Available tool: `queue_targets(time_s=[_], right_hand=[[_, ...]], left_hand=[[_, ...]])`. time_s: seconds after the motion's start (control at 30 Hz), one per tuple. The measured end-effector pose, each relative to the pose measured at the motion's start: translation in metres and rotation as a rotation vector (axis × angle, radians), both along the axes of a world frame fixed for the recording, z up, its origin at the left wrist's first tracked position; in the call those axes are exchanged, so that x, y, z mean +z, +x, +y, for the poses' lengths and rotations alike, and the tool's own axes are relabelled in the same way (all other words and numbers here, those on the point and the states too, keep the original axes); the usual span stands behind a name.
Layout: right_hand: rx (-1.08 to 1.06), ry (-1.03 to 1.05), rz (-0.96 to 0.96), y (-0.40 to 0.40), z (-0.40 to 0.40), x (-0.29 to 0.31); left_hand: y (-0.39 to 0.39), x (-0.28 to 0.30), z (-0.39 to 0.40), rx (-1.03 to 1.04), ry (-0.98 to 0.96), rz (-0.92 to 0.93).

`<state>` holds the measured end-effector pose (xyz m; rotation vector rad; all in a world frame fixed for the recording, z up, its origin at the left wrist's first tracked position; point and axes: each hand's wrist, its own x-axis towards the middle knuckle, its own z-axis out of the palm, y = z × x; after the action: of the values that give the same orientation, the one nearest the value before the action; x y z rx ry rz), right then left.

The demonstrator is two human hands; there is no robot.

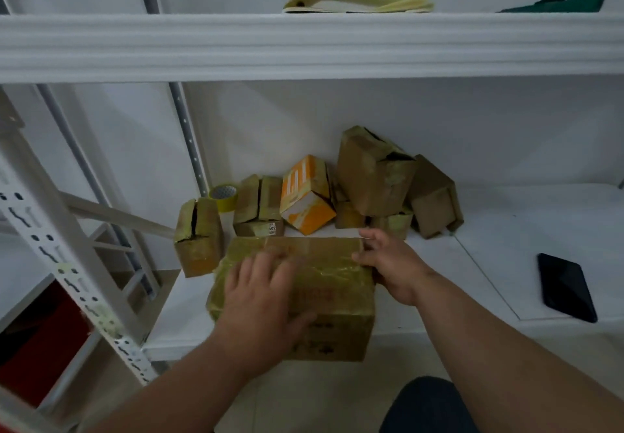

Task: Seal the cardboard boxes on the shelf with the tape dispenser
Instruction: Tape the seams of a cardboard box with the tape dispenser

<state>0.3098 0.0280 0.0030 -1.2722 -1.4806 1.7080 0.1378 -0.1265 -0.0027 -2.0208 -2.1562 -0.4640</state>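
My arms are bare from the wrists right back to the bottom edge of the view; no sleeve shows on either forearm. My left hand (260,301) and right hand (393,264) carry no glove, ring, watch or band that I can make out. Below my right forearm, a rounded patch of dark navy fabric (429,405) shows, a piece of my clothing, plain and unmarked.

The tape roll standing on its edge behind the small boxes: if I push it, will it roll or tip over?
The tape roll stands on its rim, so it would probably roll if nudged. The split box in front and the box beside it would likely stop it soon. It looks narrow, so a sideways push may tip it flat.
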Motion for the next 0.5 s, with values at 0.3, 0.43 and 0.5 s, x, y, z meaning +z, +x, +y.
queue_targets(time_s=[0.3,0.43,0.5], right_hand=[[0.045,0.273,-0.21,0.0,0.011,-0.002],[0.101,0.616,-0.524,-0.012,0.013,0.005],[0.252,0.722,-0.698,-0.021,0.011,0.005]], left_hand=[[-0.028,0.002,0.031,0.066,-0.391,0.09],[-0.019,-0.001,0.038,0.105,-0.426,0.093],[-0.016,-0.002,0.04,0.126,-0.434,0.103]])
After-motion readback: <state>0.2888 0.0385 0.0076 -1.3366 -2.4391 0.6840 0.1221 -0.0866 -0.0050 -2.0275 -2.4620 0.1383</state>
